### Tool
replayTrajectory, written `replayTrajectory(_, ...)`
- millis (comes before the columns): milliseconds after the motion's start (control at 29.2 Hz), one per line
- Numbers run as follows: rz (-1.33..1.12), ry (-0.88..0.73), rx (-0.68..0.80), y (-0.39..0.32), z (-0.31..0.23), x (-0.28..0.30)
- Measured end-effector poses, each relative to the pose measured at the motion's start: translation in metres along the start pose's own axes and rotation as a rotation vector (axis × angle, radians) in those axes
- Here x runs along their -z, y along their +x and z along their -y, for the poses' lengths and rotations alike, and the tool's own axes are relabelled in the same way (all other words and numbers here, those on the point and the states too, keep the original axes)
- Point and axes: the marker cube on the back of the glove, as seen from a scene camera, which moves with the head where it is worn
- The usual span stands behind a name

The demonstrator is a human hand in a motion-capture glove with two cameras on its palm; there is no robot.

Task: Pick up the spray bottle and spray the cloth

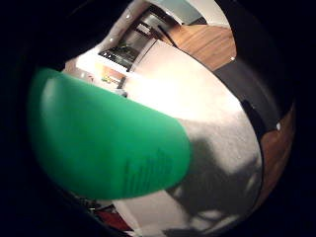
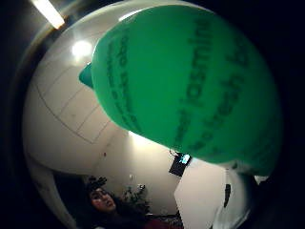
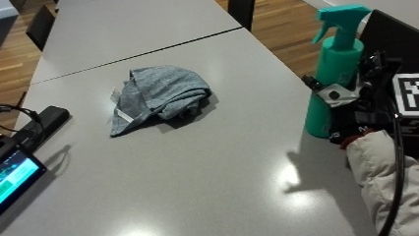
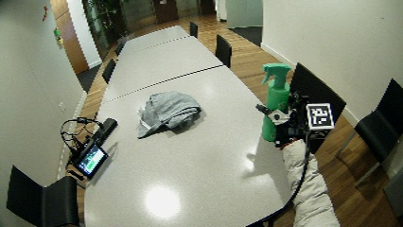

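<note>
The gloved right hand (image 3: 359, 115) reaches in from the table's right edge and wraps around the lower body of the green spray bottle (image 3: 335, 69), gripping it; the pale padded sleeve (image 3: 385, 182) trails back toward the person. The bottle stands upright near that edge, its base at or just above the grey table (image 3: 216, 162); contact cannot be told. Its trigger head points toward the table's middle. Both palm views are largely filled by the bottle's green body, printed lettering showing on the thumb side. The crumpled grey cloth (image 3: 160, 96) lies well apart from the hand, toward the table's centre. A small lit screen (image 3: 13, 177) sits at the far left edge.
</note>
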Motion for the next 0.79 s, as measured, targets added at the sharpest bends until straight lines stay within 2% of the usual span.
replayTrajectory(480, 0.061, 0.060, 0.031, -0.023, 0.009, 0.006)
replayTrajectory(617, -0.115, 0.053, -0.004, -0.004, -0.007, 0.020)
replayTrajectory(788, -0.455, 0.017, 0.006, -0.011, 0.018, 0.020)
